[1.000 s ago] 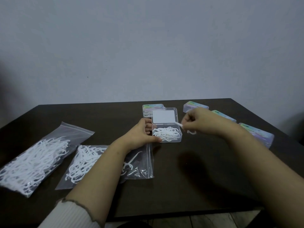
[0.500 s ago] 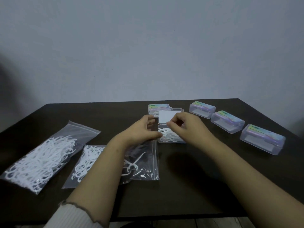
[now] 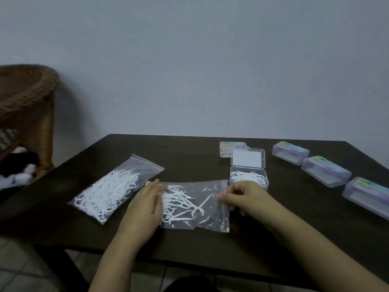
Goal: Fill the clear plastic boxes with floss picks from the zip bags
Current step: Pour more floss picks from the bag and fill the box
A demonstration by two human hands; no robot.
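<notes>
An open clear box [image 3: 248,178] holds white floss picks, its lid tipped back. In front of it lies a partly emptied zip bag [image 3: 195,205] with some loose picks inside. My left hand [image 3: 145,205] rests flat on the bag's left end. My right hand [image 3: 242,197] pinches the bag's zip edge on the right. A fuller zip bag [image 3: 111,190] of picks lies to the left.
Three closed clear boxes [image 3: 290,152] [image 3: 326,171] [image 3: 368,197] line the table's right side. Another closed box [image 3: 231,148] sits behind the open one. A wicker chair [image 3: 27,106] stands off the dark table's [image 3: 273,239] left corner.
Both hands left the open box and came down to the nearer zip bag, left hand onto its left end, right hand to its zip edge. The view swung to the left.
</notes>
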